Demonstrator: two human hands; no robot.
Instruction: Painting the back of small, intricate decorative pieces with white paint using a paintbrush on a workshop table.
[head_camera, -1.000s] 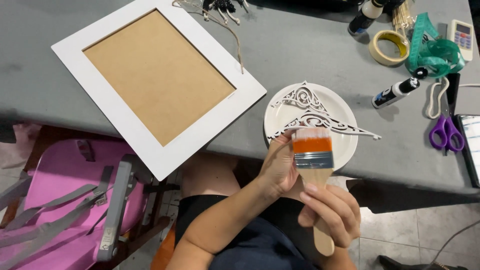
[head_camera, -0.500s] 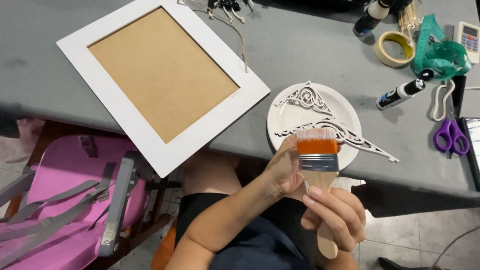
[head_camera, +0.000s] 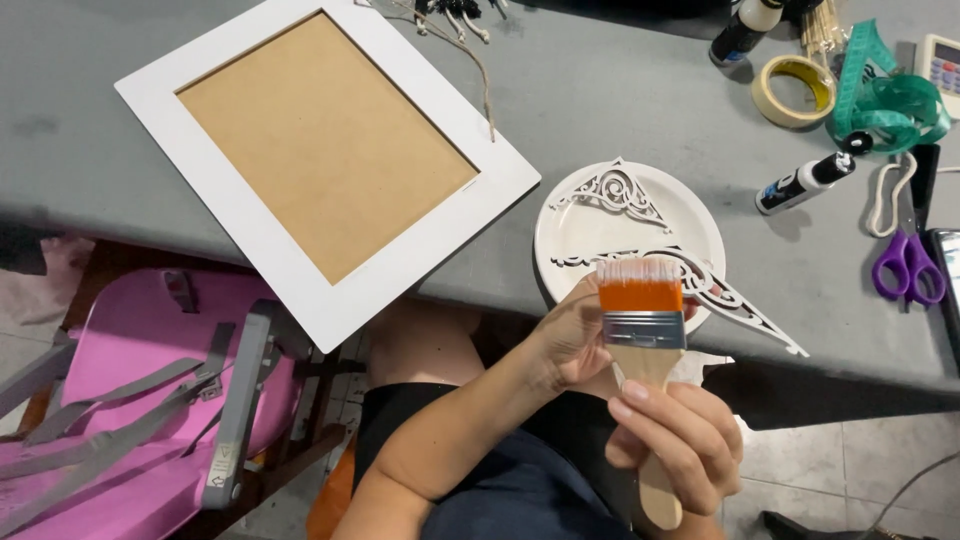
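Observation:
My right hand grips the wooden handle of a flat paintbrush with orange bristles and whitish tips, held upright over the table's near edge. Just behind the brush, my left hand curls at the near rim of a white paper plate. It seems to hold the long white fretwork piece that lies across the plate and juts past it to the right; the brush hides its fingertips. A second white fretwork corner rests on the plate's far side.
A white picture frame with a brown backing lies at an angle, overhanging the grey table's edge. At the right are a tape roll, green ribbon, a small bottle and purple scissors. A pink chair stands lower left.
The long fretwork piece has tilted, its right end swinging down past the plate's rim. The brush and both hands have stayed in about the same place.

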